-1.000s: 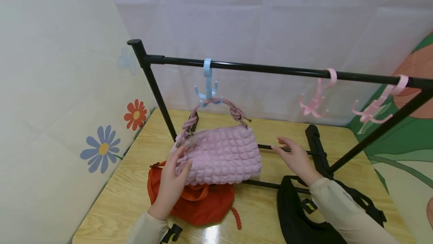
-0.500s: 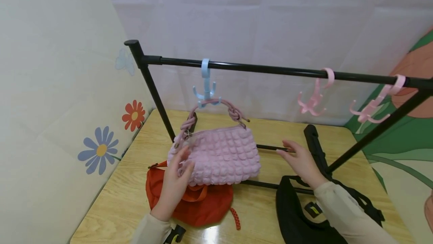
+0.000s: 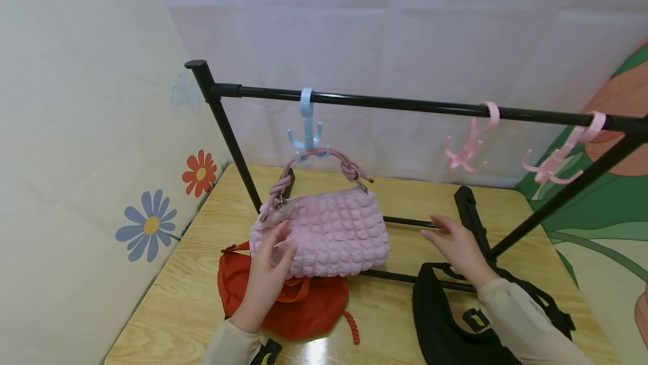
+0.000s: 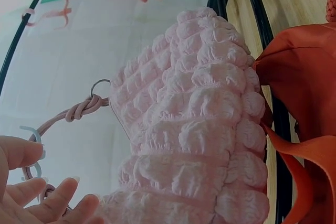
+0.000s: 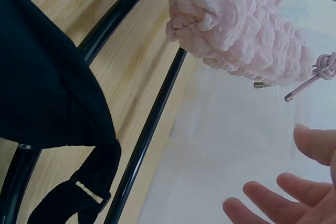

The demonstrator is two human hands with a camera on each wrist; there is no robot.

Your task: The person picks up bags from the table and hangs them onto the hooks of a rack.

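Could knock pink bag (image 3: 324, 235) off blue hook (image 3: 307, 123) by brushing
Gripping nothing with left hand (image 3: 265, 275) or right hand (image 3: 459, 246) (quite relaxed)

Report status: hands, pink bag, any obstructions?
Left hand close to pink bag, right hand apart, both empty. Pink bag hangs by handle from blue hook. Red bag below, seemingly not in the way.

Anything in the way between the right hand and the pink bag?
Nothing visible: the right wrist view shows open space between the right hand and the pink bag. The lower rack bars run below, near the table.
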